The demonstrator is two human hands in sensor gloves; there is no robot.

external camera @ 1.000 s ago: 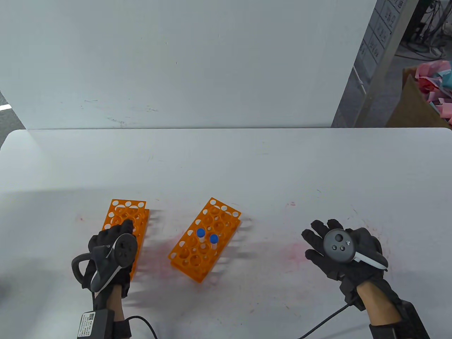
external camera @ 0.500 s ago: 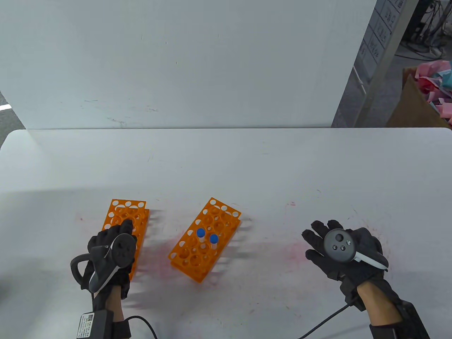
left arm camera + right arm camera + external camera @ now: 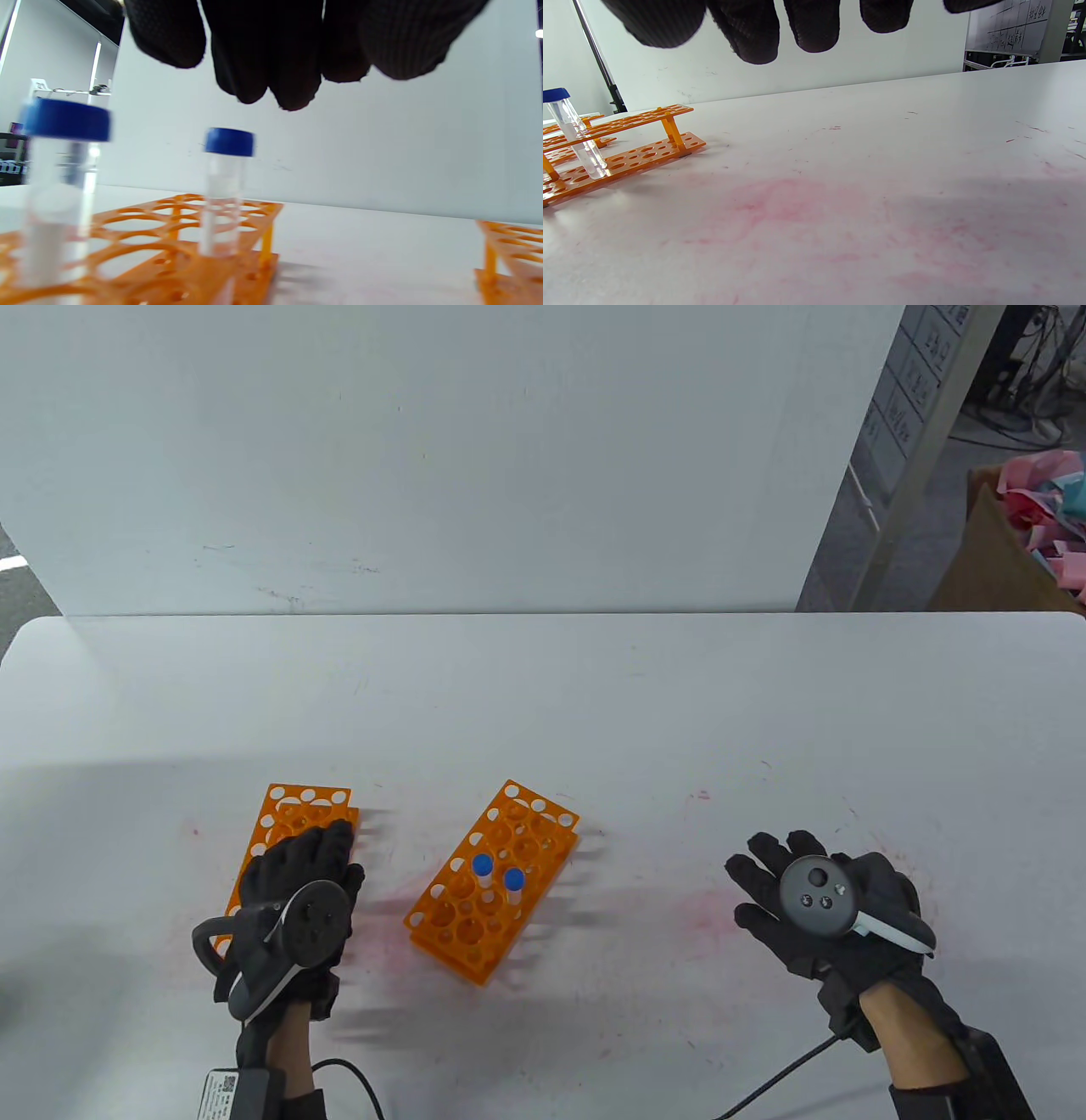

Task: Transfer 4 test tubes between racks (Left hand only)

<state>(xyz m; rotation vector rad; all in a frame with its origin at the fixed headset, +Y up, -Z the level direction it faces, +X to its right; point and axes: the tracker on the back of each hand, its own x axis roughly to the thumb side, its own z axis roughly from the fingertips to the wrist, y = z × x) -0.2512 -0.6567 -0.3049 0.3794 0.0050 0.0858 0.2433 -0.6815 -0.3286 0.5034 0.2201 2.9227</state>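
Two orange racks lie on the white table. The left rack (image 3: 297, 810) is partly under my left hand (image 3: 318, 857). In the left wrist view this rack (image 3: 178, 237) holds two upright blue-capped tubes, one near (image 3: 63, 186) and one farther (image 3: 225, 190). My left fingers (image 3: 292, 80) hang above them, holding nothing. The middle rack (image 3: 509, 836) holds two more blue-capped tubes (image 3: 482, 867) (image 3: 513, 882). My right hand (image 3: 776, 869) rests flat on the table at the right, open and empty.
A white backdrop board (image 3: 424, 458) stands along the table's far edge. A cardboard box of coloured paper (image 3: 1018, 543) sits off the table at the back right. Pink stains mark the table (image 3: 780, 207). The right wrist view shows the middle rack (image 3: 628, 123) at its left.
My left hand has moved right and slightly forward over the left rack, and its fingers have spread out. The right hand and the middle rack's tubes have not moved.
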